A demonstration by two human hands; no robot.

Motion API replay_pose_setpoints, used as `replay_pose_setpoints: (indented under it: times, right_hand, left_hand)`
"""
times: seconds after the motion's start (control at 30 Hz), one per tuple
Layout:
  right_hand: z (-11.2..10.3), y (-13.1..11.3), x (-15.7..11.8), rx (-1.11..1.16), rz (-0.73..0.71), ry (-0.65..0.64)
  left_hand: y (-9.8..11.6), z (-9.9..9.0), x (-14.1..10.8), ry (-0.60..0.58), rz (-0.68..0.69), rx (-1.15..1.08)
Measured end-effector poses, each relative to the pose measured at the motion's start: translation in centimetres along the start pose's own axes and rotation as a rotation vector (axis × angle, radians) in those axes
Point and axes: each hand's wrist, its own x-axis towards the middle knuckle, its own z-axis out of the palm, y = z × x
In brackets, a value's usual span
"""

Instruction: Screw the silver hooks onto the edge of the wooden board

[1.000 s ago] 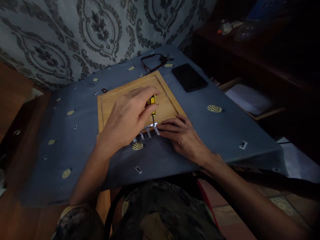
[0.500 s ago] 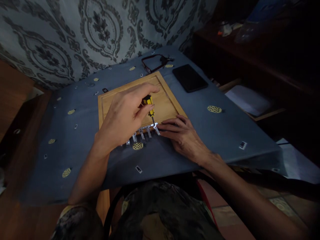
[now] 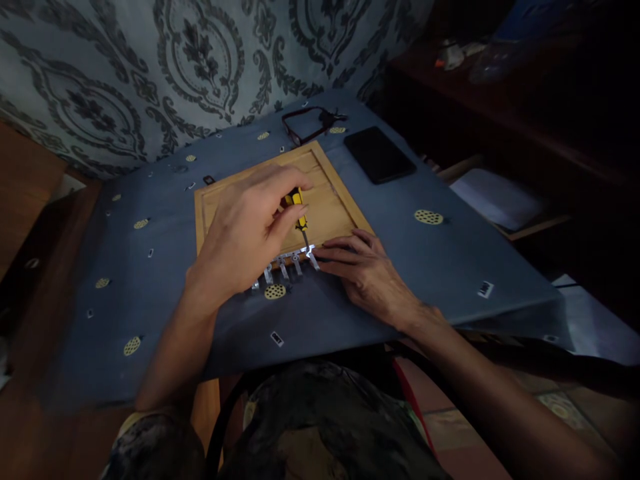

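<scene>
My left hand (image 3: pixel 245 227) is closed round a screwdriver (image 3: pixel 301 219) with a yellow and black handle. The tool leans slightly, and its tip meets the right end of a metal hook rail (image 3: pixel 284 267) along the near edge of a wooden framed board (image 3: pixel 330 190). Several small hooks stick out from this rail toward me. My right hand (image 3: pixel 367 273) lies at the board's near right corner with its fingers stretched out, fingertips beside the rail's end. Its thumb is hidden. The left forearm and hand cover the board's left part.
A blue patterned cloth (image 3: pixel 430 267) covers the table. Behind the board lie glasses (image 3: pixel 300 127) and keys (image 3: pixel 335 117), with a black phone (image 3: pixel 380 155) to the right. A small dark tag (image 3: pixel 209 180) lies by the far left corner. An open drawer (image 3: pixel 500 200) stands right.
The screwdriver and both hands keep nearly the same place; the left hand has shifted only slightly. The whole view has moved by a very small amount.
</scene>
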Motion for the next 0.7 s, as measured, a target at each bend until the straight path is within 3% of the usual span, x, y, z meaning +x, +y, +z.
replay_pose_setpoints:
  times: [0.47, 0.7]
  right_hand:
    - [0.1, 0.0, 0.0, -0.013, 0.002, 0.006]
    - [-0.2, -0.2, 0.1, 0.008, 0.011, -0.018]
  left_hand:
    - [-0.1, 0.3, 0.3, -0.016, 0.029, -0.082]
    - [0.3, 1.5, 0.3, 0.053, -0.038, -0.04]
